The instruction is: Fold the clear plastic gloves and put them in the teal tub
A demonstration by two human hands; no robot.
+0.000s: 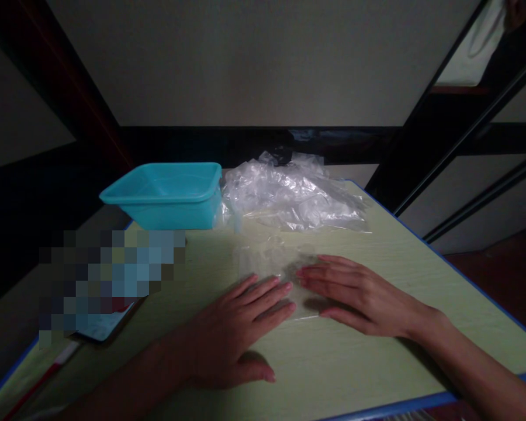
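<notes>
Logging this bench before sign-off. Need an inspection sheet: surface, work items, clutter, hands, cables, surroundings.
Surface: pale table with blue edging.
Work items: thin clear plastic sheet, lying flat; whether bag or single film is unclear.
Clutter: turquoise tub beside a heap of clear plastic at the far side; flat object at left, mostly pixelated.
Hands: left hand and right hand outstretched at the sheet; exact contact unclear.
Cables: red-and-white strip, lower left, possibly a cable.
Surroundings: grey panels; white item upper right.

Left hand (236,333) and right hand (362,292): bare, backs up, fingertips near each other.
Left: 4 fingers (269,299) slightly spread, thumb (256,370) apart. Right: fingers close together. Left forearm (153,371), right forearm (473,356) angle inward.
</notes>
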